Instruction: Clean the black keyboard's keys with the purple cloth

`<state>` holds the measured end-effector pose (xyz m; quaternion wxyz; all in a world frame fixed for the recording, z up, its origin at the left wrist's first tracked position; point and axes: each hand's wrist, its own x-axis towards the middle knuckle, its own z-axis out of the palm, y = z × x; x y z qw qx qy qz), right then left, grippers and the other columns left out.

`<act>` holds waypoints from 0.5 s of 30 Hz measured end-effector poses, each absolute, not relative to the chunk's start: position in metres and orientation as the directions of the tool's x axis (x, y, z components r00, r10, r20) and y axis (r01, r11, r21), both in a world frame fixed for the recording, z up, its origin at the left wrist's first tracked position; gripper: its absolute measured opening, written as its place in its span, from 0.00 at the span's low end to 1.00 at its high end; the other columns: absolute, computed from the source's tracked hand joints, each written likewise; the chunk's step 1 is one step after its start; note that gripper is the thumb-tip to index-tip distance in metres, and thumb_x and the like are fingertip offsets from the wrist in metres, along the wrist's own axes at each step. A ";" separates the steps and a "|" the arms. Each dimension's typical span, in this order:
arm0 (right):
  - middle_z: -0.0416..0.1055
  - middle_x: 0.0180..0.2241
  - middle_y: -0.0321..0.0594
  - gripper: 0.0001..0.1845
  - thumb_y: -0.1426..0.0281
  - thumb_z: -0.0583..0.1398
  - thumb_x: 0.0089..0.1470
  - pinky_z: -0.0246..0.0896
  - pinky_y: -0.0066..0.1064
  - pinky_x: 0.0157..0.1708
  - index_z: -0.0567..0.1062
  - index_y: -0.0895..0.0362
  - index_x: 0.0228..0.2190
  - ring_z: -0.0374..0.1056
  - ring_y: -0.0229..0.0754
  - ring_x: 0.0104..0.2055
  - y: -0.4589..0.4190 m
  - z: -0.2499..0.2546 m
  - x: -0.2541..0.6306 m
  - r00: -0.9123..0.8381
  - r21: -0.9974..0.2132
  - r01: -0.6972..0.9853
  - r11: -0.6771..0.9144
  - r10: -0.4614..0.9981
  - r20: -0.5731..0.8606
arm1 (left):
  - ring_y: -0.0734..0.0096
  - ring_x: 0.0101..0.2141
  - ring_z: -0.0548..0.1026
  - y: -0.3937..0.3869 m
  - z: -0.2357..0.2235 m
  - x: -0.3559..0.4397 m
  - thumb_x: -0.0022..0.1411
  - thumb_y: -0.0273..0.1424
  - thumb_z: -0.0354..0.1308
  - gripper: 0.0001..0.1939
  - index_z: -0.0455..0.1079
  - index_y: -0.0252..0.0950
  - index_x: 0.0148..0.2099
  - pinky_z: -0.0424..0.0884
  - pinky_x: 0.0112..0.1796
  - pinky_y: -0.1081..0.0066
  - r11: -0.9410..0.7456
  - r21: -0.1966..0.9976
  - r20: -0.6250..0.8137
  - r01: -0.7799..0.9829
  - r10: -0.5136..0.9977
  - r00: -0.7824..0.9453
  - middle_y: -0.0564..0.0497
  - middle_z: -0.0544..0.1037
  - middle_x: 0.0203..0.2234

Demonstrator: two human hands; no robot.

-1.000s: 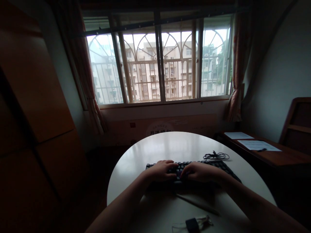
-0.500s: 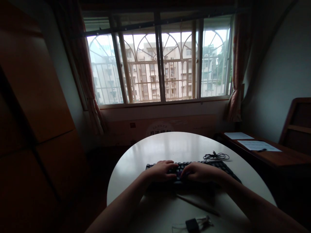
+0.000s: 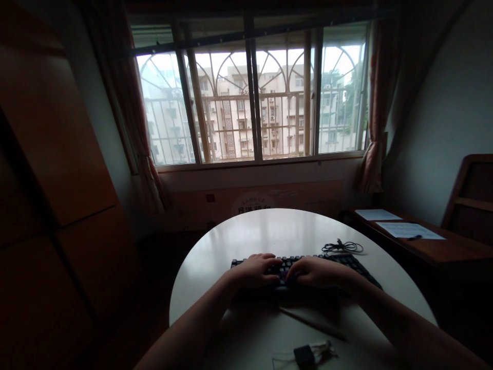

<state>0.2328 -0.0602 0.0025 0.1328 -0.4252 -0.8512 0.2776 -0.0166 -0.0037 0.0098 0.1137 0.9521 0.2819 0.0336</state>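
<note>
A black keyboard [image 3: 364,270] lies across the white round table [image 3: 208,246], partly covered by both hands. My left hand [image 3: 256,270] rests over its left half, palm down, fingers stretched out and slightly apart toward the middle keys. From the right, my right hand [image 3: 318,271] reaches over the middle, its fingers bent down and drawn together at the keys. A small dark purple patch [image 3: 285,276] shows between the two hands, too dim to identify. Whatever the right fingertips pinch is hidden.
Behind the keyboard lies a coiled black cable [image 3: 342,247]. Nearer me are a thin, long stick-like item [image 3: 311,322] and a small black block [image 3: 304,355] with wire-like parts. Papers [image 3: 410,230] lie on a wooden side table at right.
Both hands hold nearly the same place on the keyboard. The view has shifted very slightly; nothing else visibly moved.
</note>
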 end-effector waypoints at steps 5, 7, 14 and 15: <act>0.80 0.43 0.38 0.19 0.68 0.57 0.56 0.66 0.31 0.45 0.80 0.52 0.47 0.75 0.45 0.42 -0.059 0.000 0.233 -0.610 -0.610 0.628 0.484 0.793 0.001 | 0.49 0.56 0.68 -0.002 0.009 -0.018 0.63 0.46 0.57 0.30 0.61 0.48 0.65 0.65 0.55 0.58 -0.819 0.231 0.012 0.525 0.542 0.840 0.47 0.68 0.59; 0.80 0.43 0.39 0.19 0.68 0.57 0.56 0.66 0.30 0.45 0.80 0.52 0.47 0.75 0.45 0.42 -0.059 0.001 0.233 -0.614 -0.612 0.625 0.484 0.790 -0.002 | 0.49 0.56 0.68 -0.002 0.009 -0.018 0.63 0.47 0.57 0.31 0.61 0.47 0.66 0.65 0.55 0.58 -0.819 0.233 0.009 0.525 0.541 0.841 0.47 0.68 0.59; 0.80 0.43 0.39 0.20 0.69 0.57 0.55 0.66 0.30 0.44 0.80 0.52 0.47 0.75 0.44 0.41 -0.059 0.001 0.234 -0.603 -0.607 0.636 0.477 0.798 -0.006 | 0.49 0.57 0.66 -0.002 0.008 -0.017 0.63 0.47 0.57 0.31 0.61 0.48 0.66 0.65 0.55 0.57 -0.811 0.248 -0.001 0.530 0.547 0.837 0.48 0.67 0.60; 0.80 0.43 0.39 0.19 0.69 0.57 0.55 0.66 0.30 0.44 0.80 0.52 0.47 0.75 0.45 0.41 -0.059 0.000 0.234 -0.602 -0.610 0.635 0.474 0.799 -0.006 | 0.49 0.58 0.66 -0.002 0.008 -0.017 0.63 0.47 0.57 0.31 0.60 0.48 0.66 0.64 0.55 0.57 -0.810 0.248 -0.003 0.532 0.548 0.836 0.48 0.66 0.60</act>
